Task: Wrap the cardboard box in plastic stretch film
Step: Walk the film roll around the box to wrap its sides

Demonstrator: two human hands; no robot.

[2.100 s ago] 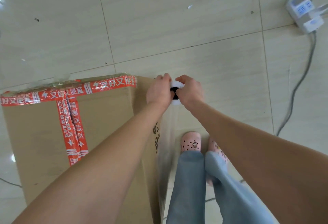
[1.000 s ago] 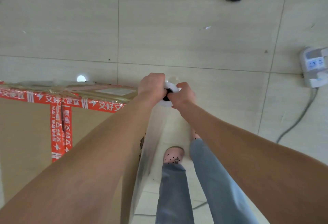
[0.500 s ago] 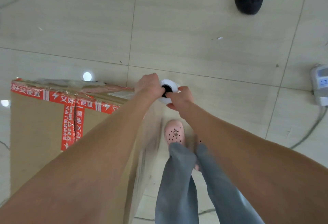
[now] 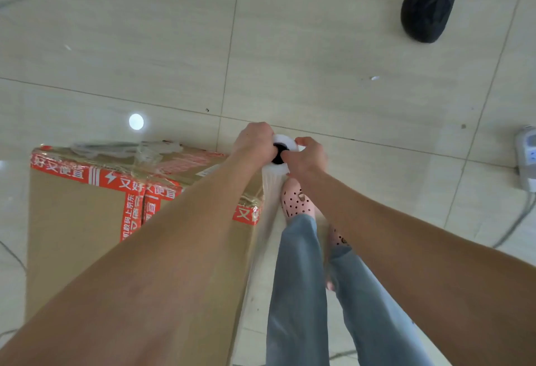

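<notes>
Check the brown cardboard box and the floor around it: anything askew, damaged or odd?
Yes: on the far top edge of the brown cardboard box, clear plastic film is bunched into a crumpled rope instead of lying flat. The left hand and right hand grip the white film roll.

Left hand (image 4: 255, 141) and right hand (image 4: 309, 157) meet out front, fingers curled tight.

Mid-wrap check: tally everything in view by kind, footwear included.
Brown cardboard box, red-taped: 1
White roll of clear stretch film: 1
Bare hands gripping the roll, left hand and right hand: 2
Pink perforated clogs: 2
Black shoe: 1
White power strip: 1
Total: 8
</notes>
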